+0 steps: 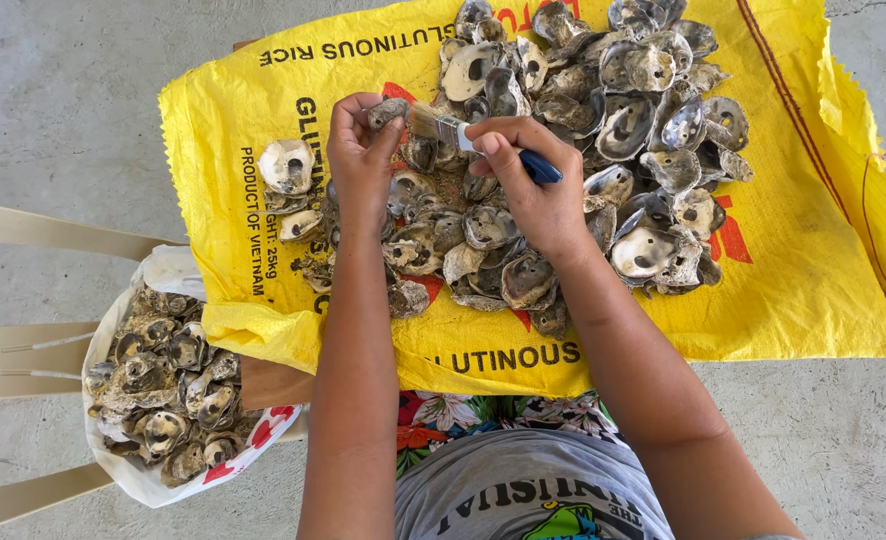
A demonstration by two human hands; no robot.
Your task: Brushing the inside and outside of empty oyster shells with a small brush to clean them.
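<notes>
My left hand pinches a small grey oyster shell between thumb and fingertips, held up above the pile. My right hand grips a paintbrush with a blue handle and a metal collar; its pale bristles point left and touch the held shell. Both hands hover over a heap of several empty oyster shells spread on a yellow woven sack.
A white plastic bag holding several more shells sits at lower left on a beige plastic chair. A few shells lie apart at the heap's left. Grey concrete floor surrounds the sack.
</notes>
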